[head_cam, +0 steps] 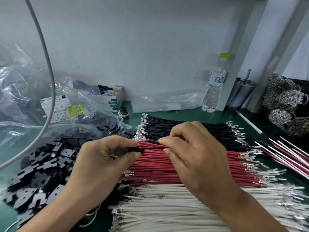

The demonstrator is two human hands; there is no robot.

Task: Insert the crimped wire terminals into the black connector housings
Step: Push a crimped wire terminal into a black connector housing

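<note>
My left hand (103, 156) pinches a small black connector housing (136, 150) between thumb and forefinger. My right hand (192, 148) holds a thin black wire (153, 148) that runs left into that housing; its terminal end is hidden inside or behind the housing. Below the hands lie three rows of crimped wires: black wires (187, 129) at the back, red wires (158, 168) in the middle, white wires (167, 211) at the front. A heap of loose black housings (43, 166) spills from a plastic bag on the left.
Finished black, red and white wire sets (287, 156) lie at the right. A water bottle (215, 84), a dark tumbler (240, 94) and bundles of metal terminals (282, 101) stand at the back right. A small carton (110, 99), a labelled plastic bag (56, 104) and a grey cable (50, 72) are at the left.
</note>
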